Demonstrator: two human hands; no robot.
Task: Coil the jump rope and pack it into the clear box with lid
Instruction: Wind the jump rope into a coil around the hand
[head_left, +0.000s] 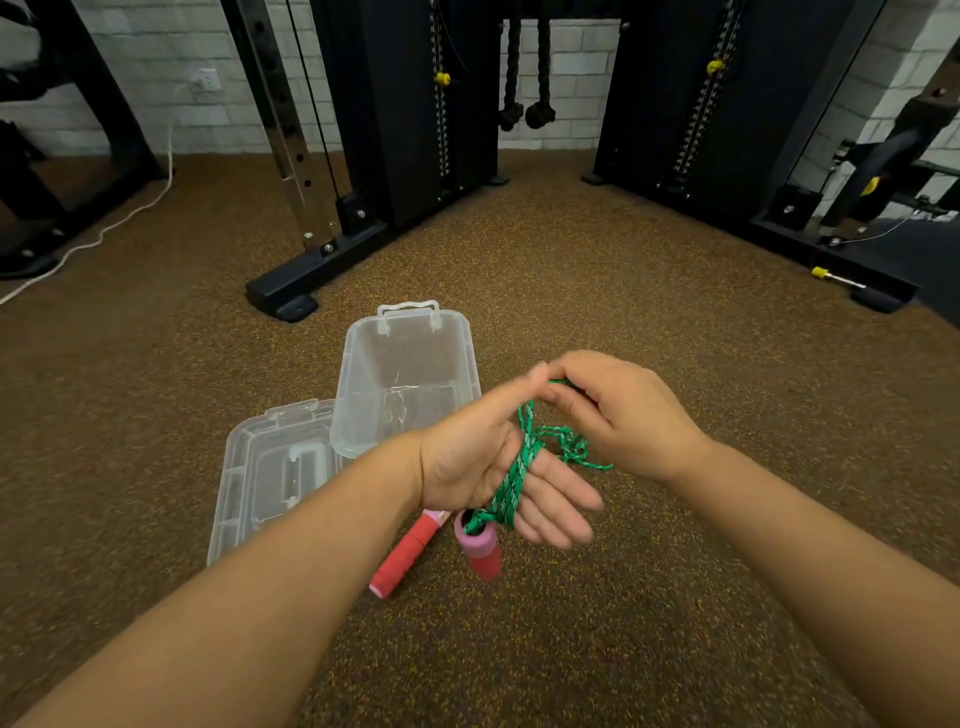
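Note:
A green braided jump rope (514, 483) is wound in several turns across the palm of my left hand (483, 462), whose fingers are spread. My right hand (618, 415) pinches the rope's loose part just above and to the right of the left thumb. One red and pink handle (478, 545) dangles below the left palm. The other red handle (408, 556) hangs or lies lower left of it. The clear box (405, 384) stands open and empty on the floor beyond my left hand. Its clear lid (270, 473) lies flat to the box's left.
Brown speckled rubber floor (571, 291) all around. A black cable machine base (311, 275) stands behind the box, with another frame (831, 260) at the right. Two black ropes (524, 78) hang at the back. A white cord (104, 228) runs over the floor at the left.

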